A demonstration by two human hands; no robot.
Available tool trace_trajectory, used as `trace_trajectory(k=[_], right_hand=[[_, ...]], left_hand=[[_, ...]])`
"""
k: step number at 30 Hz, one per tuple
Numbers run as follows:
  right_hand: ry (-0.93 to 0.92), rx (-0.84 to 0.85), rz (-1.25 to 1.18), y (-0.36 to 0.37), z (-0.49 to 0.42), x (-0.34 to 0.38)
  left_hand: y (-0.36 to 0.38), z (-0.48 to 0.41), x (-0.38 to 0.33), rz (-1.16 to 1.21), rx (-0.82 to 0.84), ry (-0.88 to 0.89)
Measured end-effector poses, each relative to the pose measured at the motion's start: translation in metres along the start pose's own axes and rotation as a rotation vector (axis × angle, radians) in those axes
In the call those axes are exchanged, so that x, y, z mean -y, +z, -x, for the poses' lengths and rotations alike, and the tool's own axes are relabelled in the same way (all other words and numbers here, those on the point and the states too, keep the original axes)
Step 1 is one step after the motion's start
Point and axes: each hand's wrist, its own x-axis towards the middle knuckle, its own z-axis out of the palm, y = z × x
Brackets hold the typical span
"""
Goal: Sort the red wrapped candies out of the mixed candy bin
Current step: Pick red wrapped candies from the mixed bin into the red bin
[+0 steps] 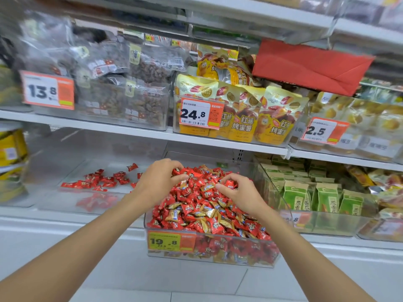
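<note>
Four price tags can be read. Upper left, one tag (48, 90) says 13.8. Lower left, a clear tray (72, 192) holds roughly twenty loose red candies (104, 179). At centre, the left hand (157, 179) curls over the heap's top; whether it grips anything I cannot tell. The mixed candy bin (209, 258), tagged 19.8 (171, 241), is heaped with red and gold sweets past counting. Above it, yellow pouches (242, 118) carry 24.8 (201, 114). The right hand (242, 192) pinches one red candy (230, 184). At right are green packets (322, 199) and a 2.5 tag (323, 130).
</note>
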Motion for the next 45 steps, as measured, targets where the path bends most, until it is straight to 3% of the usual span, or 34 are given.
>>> trace_trajectory(k=[5,12,17,19,23,25,28,31,38,45], right_hand=[[-0.046,-0.052,0.000,0.022,-0.003,0.037],[-0.319,-0.007,0.031,0.085,-0.061,0.123],[-0.428,0.104,0.187,0.152,-0.115,0.168],[-0.403,0.167,0.306,0.180,-0.131,0.168],[-0.289,0.523,0.471,0.204,-0.146,0.160],[-0.286,0.520,0.444,0.194,-0.144,0.153],[-0.320,0.367,0.348,0.162,-0.131,0.134],[-0.310,0.244,0.291,0.119,-0.108,0.107],[-0.095,0.199,0.280,0.037,-0.049,0.040],[0.047,0.127,0.199,-0.002,-0.011,-0.011]], left_hand=[[-0.039,0.011,0.039,0.128,-0.014,-0.105],[-0.076,0.000,0.140,0.123,-0.059,-0.288],[-0.080,-0.018,0.210,0.039,-0.102,-0.385],[-0.076,-0.018,0.231,0.043,-0.041,-0.374],[-0.068,-0.009,0.259,0.121,0.121,-0.375],[-0.067,-0.008,0.259,0.139,0.086,-0.380],[-0.062,-0.008,0.236,0.171,-0.003,-0.342],[-0.050,-0.007,0.185,0.227,0.031,-0.241],[-0.020,-0.009,0.049,0.248,0.062,0.028],[0.022,-0.012,-0.007,0.236,0.359,0.040]])
